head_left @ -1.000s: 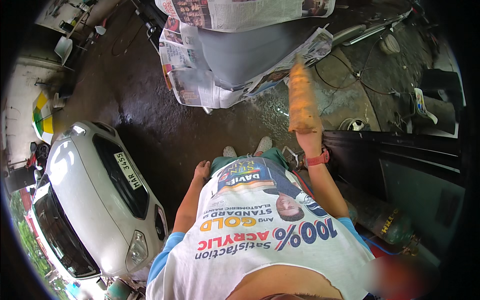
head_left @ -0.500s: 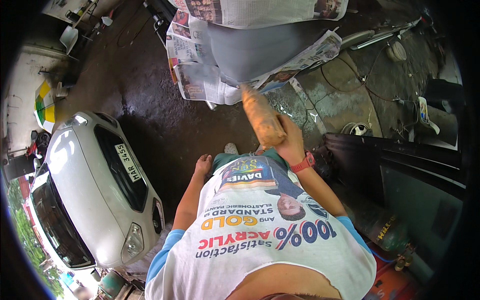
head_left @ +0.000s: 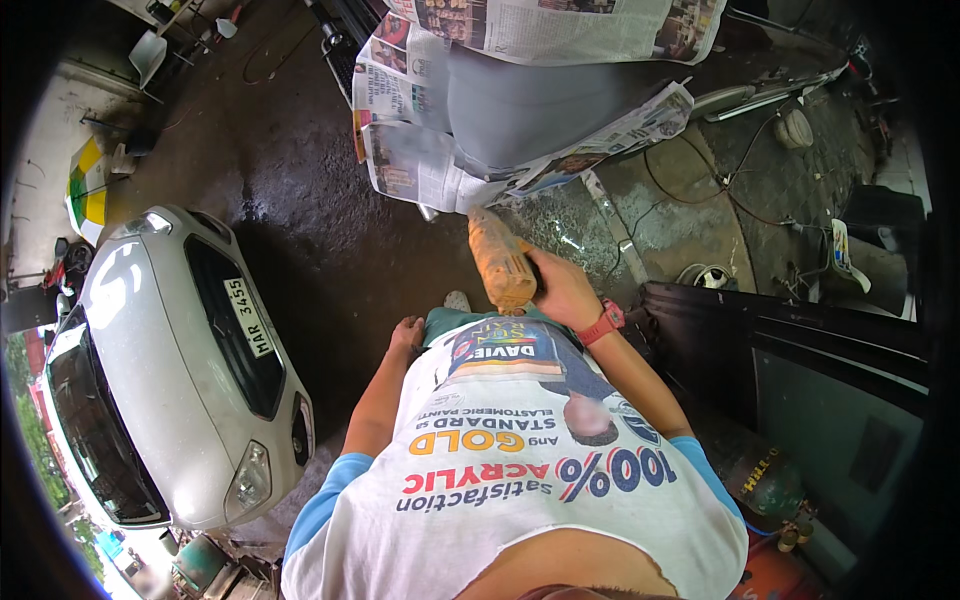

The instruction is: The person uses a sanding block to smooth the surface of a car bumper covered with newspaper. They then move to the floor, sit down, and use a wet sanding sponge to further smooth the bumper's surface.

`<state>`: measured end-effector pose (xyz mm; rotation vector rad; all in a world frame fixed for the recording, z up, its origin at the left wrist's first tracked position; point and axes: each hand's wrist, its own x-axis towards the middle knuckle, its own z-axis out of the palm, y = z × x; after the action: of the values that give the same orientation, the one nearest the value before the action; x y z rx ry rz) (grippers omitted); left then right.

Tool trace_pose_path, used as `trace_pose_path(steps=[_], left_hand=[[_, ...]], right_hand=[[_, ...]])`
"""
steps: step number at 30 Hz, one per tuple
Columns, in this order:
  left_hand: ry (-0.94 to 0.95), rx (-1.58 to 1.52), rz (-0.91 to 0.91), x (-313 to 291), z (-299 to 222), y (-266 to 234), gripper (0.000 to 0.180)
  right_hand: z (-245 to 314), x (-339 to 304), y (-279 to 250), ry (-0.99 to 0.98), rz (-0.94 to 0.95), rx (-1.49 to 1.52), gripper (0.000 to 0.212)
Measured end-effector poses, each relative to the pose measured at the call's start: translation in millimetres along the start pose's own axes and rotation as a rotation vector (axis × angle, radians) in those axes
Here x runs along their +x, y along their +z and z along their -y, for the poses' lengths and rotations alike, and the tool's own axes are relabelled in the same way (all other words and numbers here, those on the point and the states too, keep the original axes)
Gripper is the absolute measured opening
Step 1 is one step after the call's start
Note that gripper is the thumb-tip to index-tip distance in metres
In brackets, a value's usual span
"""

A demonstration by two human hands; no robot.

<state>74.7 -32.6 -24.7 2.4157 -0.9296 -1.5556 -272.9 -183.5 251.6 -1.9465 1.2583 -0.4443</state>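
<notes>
My right hand (head_left: 562, 288), with a red watch on its wrist, grips an orange-brown, stained, bottle-like thing (head_left: 498, 262) in front of my waist. Its narrower end points away from me, near the lower edge of the newspaper (head_left: 400, 165). Exactly what kind of thing it is, I cannot make out. Newspaper sheets surround a smooth grey panel (head_left: 530, 105) ahead of me. My left hand (head_left: 407, 333) hangs low beside my left thigh, its fingers loosely curled, with nothing visible in it.
A silver car (head_left: 165, 370) stands close on my left. Dark panels (head_left: 790, 350) rise on my right, with a gas cylinder (head_left: 770, 490) below them. Hoses (head_left: 690, 195) lie across the wet, stained floor (head_left: 270, 150). A yellow, green and white umbrella (head_left: 88, 190) is at the far left.
My right hand has drawn the orange-brown thing back toward my waist and slightly left, away from the papered panel. The view has shifted a little. My left hand still hangs low.
</notes>
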Motion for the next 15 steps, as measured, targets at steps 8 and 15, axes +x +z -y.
trace_pose_path(steps=[8, 15], left_hand=[[0.035, -0.053, -0.03, 4.4, -9.7, -5.3, 0.059], [0.011, 0.01, -0.013, 7.6, 25.2, 3.4, 0.06]], right_hand=[[47.2, 16.6, -3.0, -0.184, -0.184, -0.101, 0.053], [48.0, 36.3, 16.3, -0.153, -0.054, -0.105, 0.052]])
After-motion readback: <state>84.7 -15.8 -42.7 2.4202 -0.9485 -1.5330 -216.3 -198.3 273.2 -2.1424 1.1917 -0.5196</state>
